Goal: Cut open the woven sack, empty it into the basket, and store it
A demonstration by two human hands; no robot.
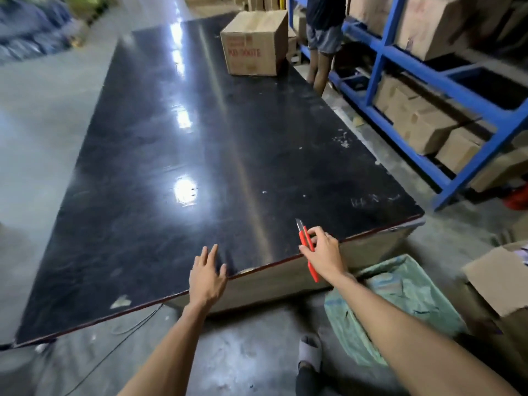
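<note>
Right hand (323, 250) pinching red cutter (308, 250), blade out, above table (171, 167) edge. Left hand (207, 277) flat, fingers spread, holding nothing. Green sack (405, 298) on floor below right arm. Best retracting blade before setting cutter down or reaching toward sack.

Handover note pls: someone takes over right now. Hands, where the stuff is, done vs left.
Left hand: open, fingers resting on the near edge of the black table.
Right hand: holds a red box cutter, blade out, at the table's near right edge.
Green woven sack: on the floor right of the table, mouth looks open; whether it has been cut or emptied cannot be told.
Basket: not in view.
Cardboard box stands at the far end of the table.
Left: confirm the cut, empty the sack, store it.
</note>
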